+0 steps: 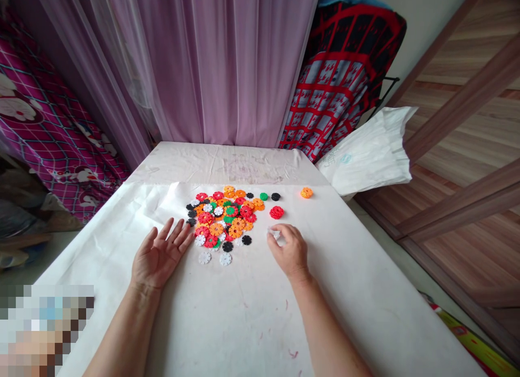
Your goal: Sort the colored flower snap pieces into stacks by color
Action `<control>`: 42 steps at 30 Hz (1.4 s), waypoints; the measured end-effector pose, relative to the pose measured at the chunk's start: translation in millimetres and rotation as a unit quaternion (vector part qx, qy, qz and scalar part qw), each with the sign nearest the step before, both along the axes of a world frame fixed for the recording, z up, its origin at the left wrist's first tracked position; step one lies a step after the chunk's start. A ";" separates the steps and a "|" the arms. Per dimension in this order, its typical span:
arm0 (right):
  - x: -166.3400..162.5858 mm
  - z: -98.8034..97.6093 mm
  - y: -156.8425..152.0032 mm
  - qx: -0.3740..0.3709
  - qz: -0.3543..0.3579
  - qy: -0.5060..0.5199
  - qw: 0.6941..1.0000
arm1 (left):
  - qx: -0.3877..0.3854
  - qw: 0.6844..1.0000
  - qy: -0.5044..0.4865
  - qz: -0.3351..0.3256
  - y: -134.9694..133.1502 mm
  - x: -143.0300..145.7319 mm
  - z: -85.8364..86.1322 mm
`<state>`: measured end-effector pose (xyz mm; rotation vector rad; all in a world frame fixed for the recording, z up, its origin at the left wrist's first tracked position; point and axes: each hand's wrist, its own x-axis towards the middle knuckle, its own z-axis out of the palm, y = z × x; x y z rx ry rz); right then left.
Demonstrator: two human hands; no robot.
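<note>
Beside red discs point(277, 212), the right hand point(291, 251) pinches a white piece point(277, 234).

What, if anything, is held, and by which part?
Right hand: small white piece, probably plastic, pinched between thumb and fingers; gripped part unclear. Left hand: nothing.

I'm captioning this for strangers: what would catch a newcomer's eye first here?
Probably the heap of bright notched discs on the white tabletop, near the picture's middle. Then the left hand, palm up at its left, and the right hand, pinching something whitish at its right.
</note>
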<state>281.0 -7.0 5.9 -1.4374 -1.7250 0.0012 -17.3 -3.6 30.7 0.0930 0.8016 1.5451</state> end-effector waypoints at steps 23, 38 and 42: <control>27.7 -5.7 4.8 0.021 -0.062 -0.044 0.997 | -0.014 0.999 -0.027 0.016 -1.4 3.0 3.4; -80.4 -9.4 -23.3 -0.164 0.134 -0.139 0.968 | 0.001 1.000 -0.008 0.002 0.2 0.1 -1.9; -64.1 -13.0 -18.2 -0.131 0.120 -0.078 0.981 | -0.003 1.000 -0.021 0.007 0.3 0.6 -1.3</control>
